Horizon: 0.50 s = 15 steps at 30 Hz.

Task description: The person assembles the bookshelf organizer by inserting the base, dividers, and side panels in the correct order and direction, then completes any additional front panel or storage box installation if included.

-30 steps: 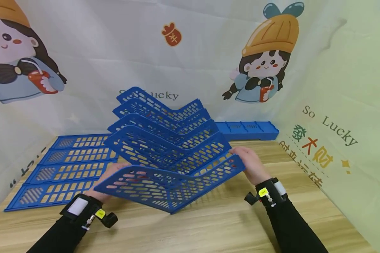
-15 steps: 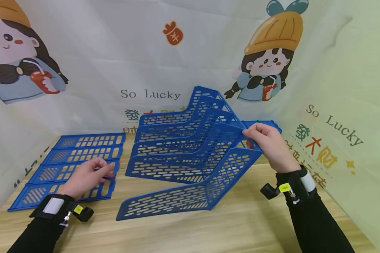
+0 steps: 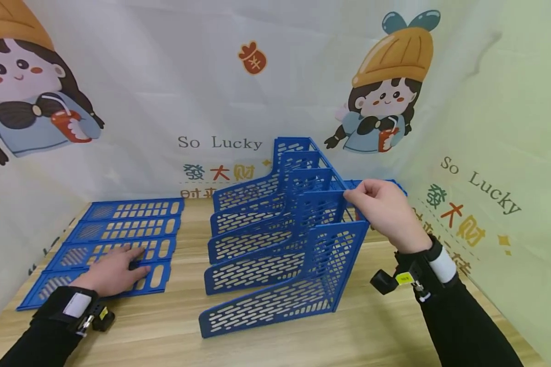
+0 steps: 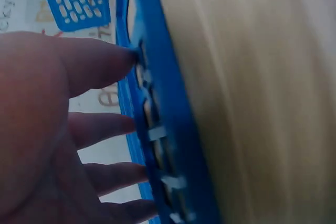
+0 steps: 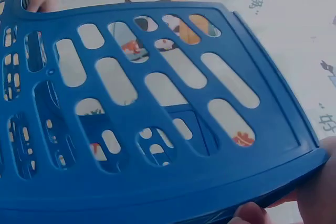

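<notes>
A blue plastic file rack [image 3: 308,260] with several perforated dividers stands upright on the table, its low ends facing left. At the tall back edge, my right hand [image 3: 381,211] pinches the rack's top between thumb and fingers. The right wrist view shows a slotted side panel [image 5: 173,179] close up, with fingertips at its lower right corner. My left hand [image 3: 110,270] lies with fingers spread over the nearer of several flat blue slotted panels [image 3: 71,255] at the left. Its fingertips rest on a panel's surface [image 4: 170,114] in the left wrist view.
Behind the rack, partly hidden, a long blue piece [image 3: 397,184] lies at the back right. A printed cloth [image 3: 303,102] hangs along the back and right. Wood-grain tabletop [image 3: 275,351] shows in front of the rack and right of it.
The rack has turned from tilted, with both hands on it, to upright with its low ends leftward. My left hand has let go and moved left onto the flat panels.
</notes>
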{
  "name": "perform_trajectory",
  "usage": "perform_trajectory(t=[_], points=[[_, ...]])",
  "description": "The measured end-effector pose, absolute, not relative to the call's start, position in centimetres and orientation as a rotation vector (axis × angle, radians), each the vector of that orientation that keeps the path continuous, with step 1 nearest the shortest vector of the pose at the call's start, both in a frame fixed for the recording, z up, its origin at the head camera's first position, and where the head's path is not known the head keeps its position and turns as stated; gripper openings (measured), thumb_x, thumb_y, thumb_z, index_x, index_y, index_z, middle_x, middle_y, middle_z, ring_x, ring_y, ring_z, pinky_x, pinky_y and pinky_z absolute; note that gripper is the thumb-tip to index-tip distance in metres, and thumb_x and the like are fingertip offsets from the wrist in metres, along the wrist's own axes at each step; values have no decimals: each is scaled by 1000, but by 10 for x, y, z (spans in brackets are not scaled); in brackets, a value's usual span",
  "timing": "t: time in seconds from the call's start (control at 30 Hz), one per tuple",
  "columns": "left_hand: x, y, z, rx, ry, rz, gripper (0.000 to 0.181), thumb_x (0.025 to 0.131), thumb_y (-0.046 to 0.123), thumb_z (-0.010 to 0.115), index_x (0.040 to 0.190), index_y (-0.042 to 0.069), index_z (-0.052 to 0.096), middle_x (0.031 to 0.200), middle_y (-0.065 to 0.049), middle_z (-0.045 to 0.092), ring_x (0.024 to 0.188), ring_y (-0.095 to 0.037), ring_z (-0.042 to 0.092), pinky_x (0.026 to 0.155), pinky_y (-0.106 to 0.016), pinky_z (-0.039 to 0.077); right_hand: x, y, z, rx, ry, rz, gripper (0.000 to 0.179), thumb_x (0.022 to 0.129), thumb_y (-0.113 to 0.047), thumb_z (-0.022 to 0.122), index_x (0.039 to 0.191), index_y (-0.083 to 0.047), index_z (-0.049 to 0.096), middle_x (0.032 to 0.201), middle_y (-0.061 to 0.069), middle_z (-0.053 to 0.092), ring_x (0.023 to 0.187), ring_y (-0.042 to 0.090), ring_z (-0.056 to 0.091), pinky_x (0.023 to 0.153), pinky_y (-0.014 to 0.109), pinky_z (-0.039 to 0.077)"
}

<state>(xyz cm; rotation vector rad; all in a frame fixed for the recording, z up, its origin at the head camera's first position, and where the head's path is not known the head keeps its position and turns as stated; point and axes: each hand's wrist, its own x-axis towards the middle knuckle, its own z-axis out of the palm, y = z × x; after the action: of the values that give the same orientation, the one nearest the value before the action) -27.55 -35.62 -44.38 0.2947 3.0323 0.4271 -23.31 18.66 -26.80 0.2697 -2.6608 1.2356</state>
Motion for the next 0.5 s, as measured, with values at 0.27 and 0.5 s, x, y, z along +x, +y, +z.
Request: perform_trajectory(t=[0.27,0.5], points=[[-251,-314,-436,481,2988,360,67,104,41,74,154,0,60,155,-49,45,145,-73,39,113,-85,36,-230,206,-269,257,-2708,1172,37,113,-38,60,91,-8,62,74,1,59,60,20,49,52,33,37],[-228,-262,-433,565,2959,427,68,96,52,82,139,3,63,140,-26,66,125,-51,61,106,-73,50,-220,228,-266,236,-2721,1067,40,113,-41,60,93,-7,63,74,3,60,62,22,52,53,34,37]])
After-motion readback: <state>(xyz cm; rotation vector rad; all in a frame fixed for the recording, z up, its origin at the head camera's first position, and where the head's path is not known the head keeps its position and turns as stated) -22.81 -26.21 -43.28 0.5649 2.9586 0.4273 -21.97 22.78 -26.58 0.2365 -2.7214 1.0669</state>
